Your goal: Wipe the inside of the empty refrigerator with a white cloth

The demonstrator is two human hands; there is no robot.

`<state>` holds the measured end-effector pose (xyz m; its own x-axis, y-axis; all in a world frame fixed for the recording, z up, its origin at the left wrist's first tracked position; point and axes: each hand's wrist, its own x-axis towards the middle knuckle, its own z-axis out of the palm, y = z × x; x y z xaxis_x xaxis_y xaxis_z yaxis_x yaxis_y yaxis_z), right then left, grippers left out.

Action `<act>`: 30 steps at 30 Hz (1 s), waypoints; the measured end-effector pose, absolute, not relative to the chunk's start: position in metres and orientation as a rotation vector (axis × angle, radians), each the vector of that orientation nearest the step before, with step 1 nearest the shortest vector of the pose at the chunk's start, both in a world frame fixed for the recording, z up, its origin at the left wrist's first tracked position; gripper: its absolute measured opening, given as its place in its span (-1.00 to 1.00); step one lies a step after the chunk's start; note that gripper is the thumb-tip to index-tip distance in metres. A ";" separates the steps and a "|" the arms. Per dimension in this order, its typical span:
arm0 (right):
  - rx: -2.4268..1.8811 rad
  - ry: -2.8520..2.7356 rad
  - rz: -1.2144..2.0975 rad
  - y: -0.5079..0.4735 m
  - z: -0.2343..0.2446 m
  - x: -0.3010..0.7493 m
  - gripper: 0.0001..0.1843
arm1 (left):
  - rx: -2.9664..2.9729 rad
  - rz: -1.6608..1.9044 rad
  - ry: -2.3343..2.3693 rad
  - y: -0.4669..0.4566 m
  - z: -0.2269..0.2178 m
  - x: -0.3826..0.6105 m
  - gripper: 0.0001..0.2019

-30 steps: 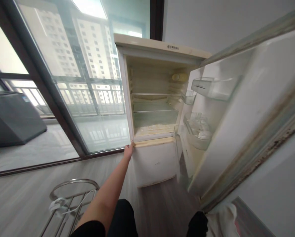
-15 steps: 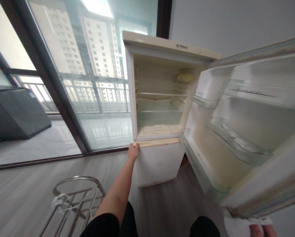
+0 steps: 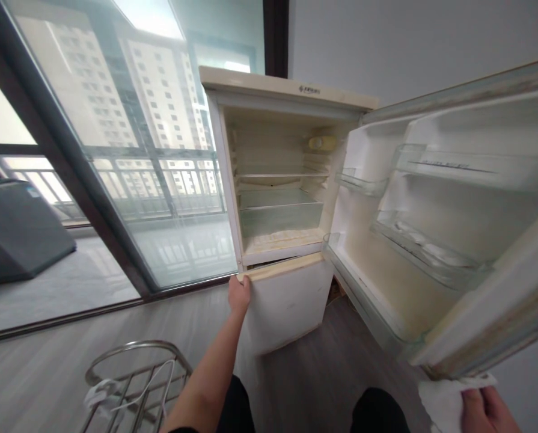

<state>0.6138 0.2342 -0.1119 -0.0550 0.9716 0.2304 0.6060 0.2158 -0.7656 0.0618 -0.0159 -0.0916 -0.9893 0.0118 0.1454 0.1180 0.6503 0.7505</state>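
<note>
The left hand (image 3: 238,294) is being closed on the top left corner of the lower fridge door (image 3: 289,300); the door should be pulled evenly. A white cloth (image 3: 444,402) is being gripped by the right hand (image 3: 485,412).

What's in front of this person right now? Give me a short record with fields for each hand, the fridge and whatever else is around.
left hand: left hand grips the top left corner of the lower fridge door
right hand: right hand holds a white cloth at the bottom right edge of the view
fridge: upper door swung wide open to the right; shelves inside look bare; lower door slightly ajar
door shelves: clear door bins
floor: metal rack with a white cord, lower left
background: glass balcony door, tower blocks beyond
</note>
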 end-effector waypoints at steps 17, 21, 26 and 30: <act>-1.660 -1.361 1.154 0.188 -0.166 0.588 -0.05 | -1.194 -2.010 -2.724 -0.059 -0.196 0.337 -0.62; -1.586 -1.220 1.368 0.164 -0.203 0.576 0.06 | -1.806 -2.101 -2.917 -0.075 -0.222 0.349 -0.64; -1.509 -1.240 1.406 0.176 -0.225 0.579 -0.09 | -1.675 -1.992 -2.907 -0.062 -0.199 0.351 -0.72; -1.516 -1.310 1.150 0.212 -0.220 0.595 -0.23 | -1.995 -1.820 -2.380 0.001 -0.116 0.370 -0.37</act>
